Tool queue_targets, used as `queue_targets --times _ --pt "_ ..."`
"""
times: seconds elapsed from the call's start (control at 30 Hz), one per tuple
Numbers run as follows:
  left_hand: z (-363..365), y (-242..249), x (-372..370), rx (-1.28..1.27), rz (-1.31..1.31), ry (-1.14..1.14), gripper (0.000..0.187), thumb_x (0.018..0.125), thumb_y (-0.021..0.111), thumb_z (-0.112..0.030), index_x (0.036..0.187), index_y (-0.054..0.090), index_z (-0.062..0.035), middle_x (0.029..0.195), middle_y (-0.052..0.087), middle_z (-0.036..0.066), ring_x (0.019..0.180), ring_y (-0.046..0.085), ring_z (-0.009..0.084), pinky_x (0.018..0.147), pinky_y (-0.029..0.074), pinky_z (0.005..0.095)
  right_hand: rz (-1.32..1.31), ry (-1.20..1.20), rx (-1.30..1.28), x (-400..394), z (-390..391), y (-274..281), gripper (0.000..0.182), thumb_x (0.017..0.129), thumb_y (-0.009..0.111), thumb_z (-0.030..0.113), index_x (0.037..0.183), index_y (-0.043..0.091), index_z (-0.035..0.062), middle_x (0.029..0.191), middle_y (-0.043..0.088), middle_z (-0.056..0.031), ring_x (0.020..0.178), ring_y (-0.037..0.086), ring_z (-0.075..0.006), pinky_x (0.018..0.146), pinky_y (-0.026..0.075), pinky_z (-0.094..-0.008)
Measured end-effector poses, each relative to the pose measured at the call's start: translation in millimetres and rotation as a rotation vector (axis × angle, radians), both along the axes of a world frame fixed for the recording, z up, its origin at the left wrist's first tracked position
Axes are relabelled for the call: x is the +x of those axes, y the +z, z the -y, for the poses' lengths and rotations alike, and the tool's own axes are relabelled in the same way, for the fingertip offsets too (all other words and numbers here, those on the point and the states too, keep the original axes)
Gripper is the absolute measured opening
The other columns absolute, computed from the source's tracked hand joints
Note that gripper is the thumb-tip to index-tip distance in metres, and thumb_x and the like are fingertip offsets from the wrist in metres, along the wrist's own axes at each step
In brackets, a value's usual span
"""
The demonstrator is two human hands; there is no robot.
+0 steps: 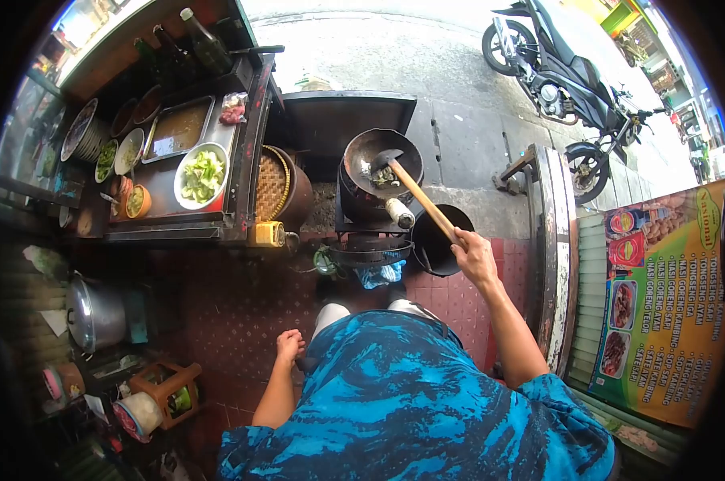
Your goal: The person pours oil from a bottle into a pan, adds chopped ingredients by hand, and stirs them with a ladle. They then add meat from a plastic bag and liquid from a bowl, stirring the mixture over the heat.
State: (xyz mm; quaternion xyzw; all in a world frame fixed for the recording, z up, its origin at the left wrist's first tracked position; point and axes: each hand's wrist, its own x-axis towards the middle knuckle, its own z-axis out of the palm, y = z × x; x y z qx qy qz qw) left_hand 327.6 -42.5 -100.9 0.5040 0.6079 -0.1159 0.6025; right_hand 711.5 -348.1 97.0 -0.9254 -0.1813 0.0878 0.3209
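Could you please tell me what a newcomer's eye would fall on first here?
Probably the bright blue shirt, filling the lower middle. Next, the wok ahead of it, where the right hand holds a long-handled spatula. Then the motorcycle at upper right and the colourful banner below it.

The worktop (pixel 242 192) at my left carries a white bowl of chopped greens (pixel 203 176). Beyond that bowl lies a metal tray (pixel 178 130); left of it sits an orange bowl (pixel 138 201), and farther left, a stack of plates (pixel 82 136).
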Motion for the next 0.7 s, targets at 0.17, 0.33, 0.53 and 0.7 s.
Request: queue_targets --times 0.17,0.33,0.53,0.7 --pt "-7 4 5 0.008 0.03 0.011 0.027 0.089 0.055 -0.011 0.114 0.058 -0.0018 0.098 0.065 0.009 0.082 0.065 0.019 0.067 0.054 0.0319 0.051 0.056 -0.108 2 -23 7 0.038 0.079 0.067 0.013 0.115 0.061 0.0043 0.095 0.062 -0.0179 0.094 0.06 -0.0369 0.081 0.048 -0.0442" --pt "-14 7 9 0.033 0.063 0.031 0.027 0.09 0.055 -0.012 0.115 0.058 -0.0025 0.099 0.065 0.01 0.083 0.065 0.019 0.068 0.055 0.0319 -0.03 0.013 -0.157 4 -22 18 0.037 0.079 0.067 0.013 0.114 0.062 0.0034 0.107 0.064 -0.02 0.101 0.061 -0.0367 0.086 0.049 -0.0427" --pt "-10 0 -2 0.018 0.034 0.029 0.027 0.089 0.056 -0.013 0.114 0.059 -0.0029 0.097 0.065 0.01 0.083 0.065 0.0191 0.066 0.055 0.0318 -0.07 -0.093 0.003 -6 -7 22 0.036 0.077 0.068 0.009 0.112 0.064 0.0014 0.098 0.066 -0.0237 0.095 0.064 -0.0383 0.084 0.051 -0.0406" --pt "-6 -11 -13 0.001 -0.016 -0.067 0.027 0.089 0.057 -0.014 0.113 0.06 -0.0035 0.094 0.066 0.009 0.08 0.066 0.0197 0.061 0.055 0.0316 -0.109 -0.072 -0.035 -16 -12 20 0.036 0.078 0.066 0.01 0.113 0.063 0.0001 0.104 0.064 -0.0246 0.098 0.062 -0.0387 0.085 0.05 -0.041"
